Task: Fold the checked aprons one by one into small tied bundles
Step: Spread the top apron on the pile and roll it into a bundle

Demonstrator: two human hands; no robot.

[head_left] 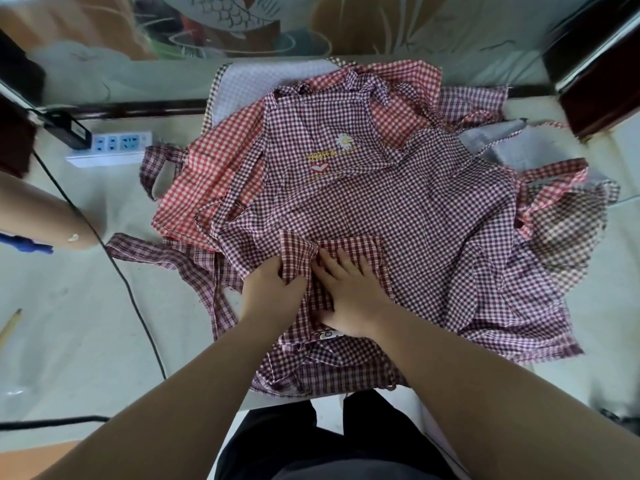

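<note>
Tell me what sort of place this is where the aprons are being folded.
Probably a room in a home or small workshop, not a factory line: checked aprons are heaped on a pale table, a white power strip lies on it, and a decorated frosted glass panel stands behind.

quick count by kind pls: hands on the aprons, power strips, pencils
hands: 2, left hand and right hand, both on the folded apron
power strip: 1
pencil: 1
total: 4
</note>
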